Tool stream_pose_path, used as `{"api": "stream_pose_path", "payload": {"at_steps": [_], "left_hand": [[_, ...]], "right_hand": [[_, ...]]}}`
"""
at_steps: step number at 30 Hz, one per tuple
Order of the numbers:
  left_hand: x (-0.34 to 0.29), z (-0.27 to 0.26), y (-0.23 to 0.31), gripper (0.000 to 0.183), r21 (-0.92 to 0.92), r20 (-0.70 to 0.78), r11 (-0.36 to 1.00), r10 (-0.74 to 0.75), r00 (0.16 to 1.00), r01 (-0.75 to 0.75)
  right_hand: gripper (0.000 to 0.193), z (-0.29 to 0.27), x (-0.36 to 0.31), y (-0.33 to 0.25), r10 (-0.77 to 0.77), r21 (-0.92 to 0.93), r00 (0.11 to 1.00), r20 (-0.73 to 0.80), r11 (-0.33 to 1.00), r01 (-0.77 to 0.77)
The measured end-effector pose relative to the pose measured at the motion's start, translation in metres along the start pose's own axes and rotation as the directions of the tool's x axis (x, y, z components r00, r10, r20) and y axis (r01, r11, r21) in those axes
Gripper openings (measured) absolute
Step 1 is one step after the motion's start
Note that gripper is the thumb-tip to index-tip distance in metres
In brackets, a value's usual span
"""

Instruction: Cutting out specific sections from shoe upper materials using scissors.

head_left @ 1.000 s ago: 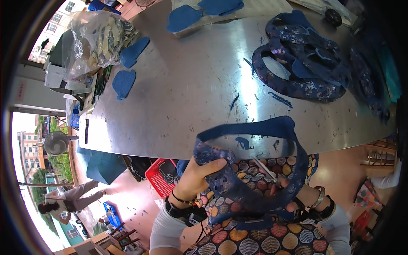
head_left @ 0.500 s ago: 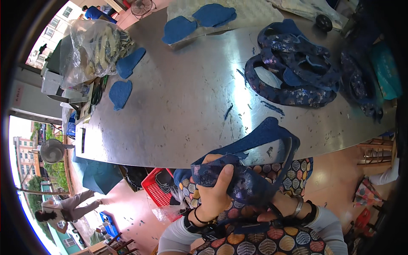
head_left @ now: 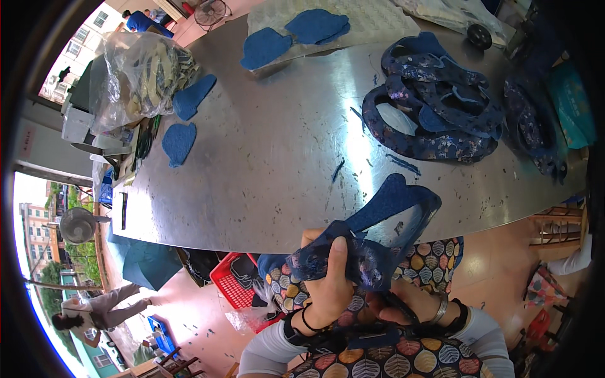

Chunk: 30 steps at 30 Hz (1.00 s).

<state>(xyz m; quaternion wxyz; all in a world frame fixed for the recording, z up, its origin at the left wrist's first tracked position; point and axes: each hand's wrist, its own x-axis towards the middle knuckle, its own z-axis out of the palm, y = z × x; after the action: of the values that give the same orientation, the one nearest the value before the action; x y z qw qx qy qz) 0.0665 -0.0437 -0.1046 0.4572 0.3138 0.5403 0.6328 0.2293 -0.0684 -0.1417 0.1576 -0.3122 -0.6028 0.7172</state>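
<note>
In front of my lap I hold a dark blue patterned fabric shoe upper (head_left: 368, 261). Its plain blue loop stretches up over the table's near edge. My left hand (head_left: 329, 290) is closed on the upper's left part, thumb pressed on top, fingers behind. Below it on the right, my right hand (head_left: 403, 303) is curled around something dark, partly hidden by the upper; its kind cannot be told. On the metal table (head_left: 265, 164), a pile of similar uppers (head_left: 435, 101) lies at the far right, with thin blue trimmings (head_left: 403, 165) beside it.
Blue fabric pieces (head_left: 179, 143) lie at the left, near a clear plastic bag (head_left: 142, 75) and a knife (head_left: 101, 149). More blue cutouts (head_left: 268, 49) rest on a pale sheet at the back. A red basket (head_left: 232, 286) stands below the table's edge. One person walks at lower left.
The upper has turned in my hands, and its loop has spread wider, showing more of the inside. My left thumb stands more upright. My right hand has shifted slightly left.
</note>
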Motion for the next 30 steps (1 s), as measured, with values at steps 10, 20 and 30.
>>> {"api": "stream_pose_path", "payload": {"at_steps": [10, 20, 30], "left_hand": [[-0.003, 0.009, -0.026, 0.011, 0.085, -0.050, 0.983, 0.167, 0.985, -0.163], [-0.002, 0.016, -0.036, 0.009, 0.164, -0.103, 0.949, 0.290, 0.952, -0.271], [-0.003, 0.020, -0.030, 0.012, 0.226, -0.060, 0.946, 0.250, 0.966, -0.231]], "right_hand": [[0.028, 0.004, 0.007, -0.008, 0.012, 0.169, 1.000, 0.019, 0.985, -0.015], [0.022, 0.003, 0.008, -0.005, -0.025, 0.075, 1.000, -0.007, 0.997, 0.026], [0.021, 0.007, 0.006, -0.003, -0.006, 0.257, 1.000, 0.009, 0.966, 0.003]]}}
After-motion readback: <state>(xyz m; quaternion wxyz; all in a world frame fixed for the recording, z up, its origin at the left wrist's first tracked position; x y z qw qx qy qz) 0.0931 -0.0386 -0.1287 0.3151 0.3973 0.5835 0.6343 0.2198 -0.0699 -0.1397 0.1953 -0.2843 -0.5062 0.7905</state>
